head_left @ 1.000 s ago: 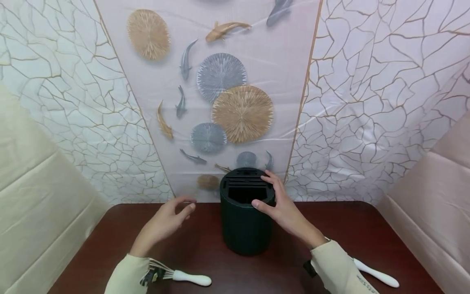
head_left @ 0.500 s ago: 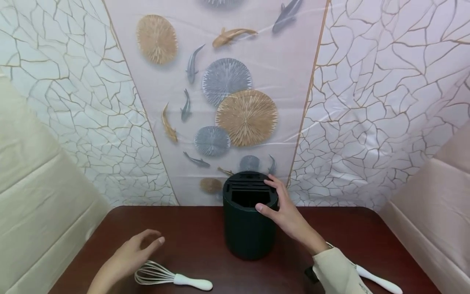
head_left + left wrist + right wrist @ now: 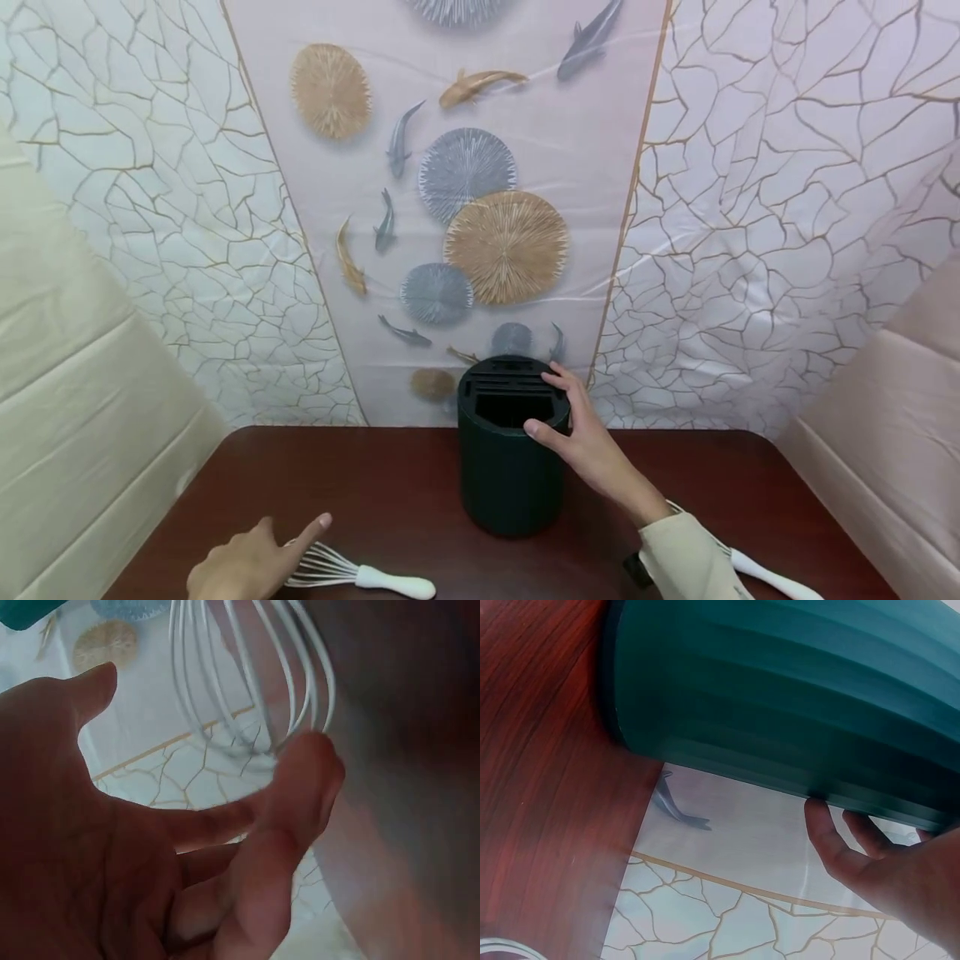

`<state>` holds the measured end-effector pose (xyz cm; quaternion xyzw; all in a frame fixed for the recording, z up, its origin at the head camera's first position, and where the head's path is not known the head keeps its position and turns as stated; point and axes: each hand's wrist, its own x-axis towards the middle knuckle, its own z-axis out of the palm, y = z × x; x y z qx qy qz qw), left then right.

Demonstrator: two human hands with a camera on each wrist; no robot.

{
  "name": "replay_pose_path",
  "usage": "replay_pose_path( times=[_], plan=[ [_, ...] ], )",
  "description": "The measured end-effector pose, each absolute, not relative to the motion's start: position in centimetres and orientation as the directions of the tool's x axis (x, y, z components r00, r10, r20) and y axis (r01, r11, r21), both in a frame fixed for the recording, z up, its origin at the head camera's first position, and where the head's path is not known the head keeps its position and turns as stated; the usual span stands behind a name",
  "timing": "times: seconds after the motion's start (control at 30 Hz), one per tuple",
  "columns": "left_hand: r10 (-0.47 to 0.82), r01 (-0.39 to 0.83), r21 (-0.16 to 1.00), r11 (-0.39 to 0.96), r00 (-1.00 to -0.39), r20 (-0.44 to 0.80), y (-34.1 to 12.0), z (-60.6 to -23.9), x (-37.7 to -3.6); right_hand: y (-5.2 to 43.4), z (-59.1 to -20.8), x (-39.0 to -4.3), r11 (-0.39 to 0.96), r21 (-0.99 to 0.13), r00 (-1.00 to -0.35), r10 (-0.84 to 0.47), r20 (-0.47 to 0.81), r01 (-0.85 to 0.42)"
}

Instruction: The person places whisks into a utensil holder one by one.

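Dark green holder (image 3: pixel 510 475) at frame centre is being gripped at its rim by the right hand (image 3: pixel 585 442). Left hand (image 3: pixel 243 567), lower left, is touching the whisk (image 3: pixel 352 572) wires with fingers relaxed.

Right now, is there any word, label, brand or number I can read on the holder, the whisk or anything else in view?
None: no readable text in any view.
Dark green holder: plain ribbed wall, no label or brand visible.
Whisk: plain white handle, no marking.
Second white handle by the right sleeve: no marking.
Backdrop: only printed fish, round leaf shapes and crackle lines, no lettering.
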<state>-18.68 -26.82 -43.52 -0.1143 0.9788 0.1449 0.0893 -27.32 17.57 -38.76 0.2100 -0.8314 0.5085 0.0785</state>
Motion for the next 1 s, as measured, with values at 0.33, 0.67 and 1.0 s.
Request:
replay_pose_path(
  times=[0.33, 0.67, 1.0],
  plan=[
    [-0.173, -0.254, 0.366, 0.895, -0.956, -0.238, -25.8, -44.8, -18.2, 17.2, -39.0, -26.9, 0.419, -0.805, -0.906, -0.246, 0.343, -0.419],
    [-0.14, -0.203, 0.605, 0.77, -0.979, -0.149, -25.6, -45.8, -19.6, 17.4, -39.1, -27.1, 0.42, -0.805, -0.907, -0.236, 0.348, -0.418],
    [-0.153, -0.226, 0.752, 0.619, -0.974, -0.167, -23.9, -47.0, -20.9, 17.3, -39.1, -27.0, 0.409, -0.815, -0.91, -0.245, 0.336, -0.411]
  ],
)
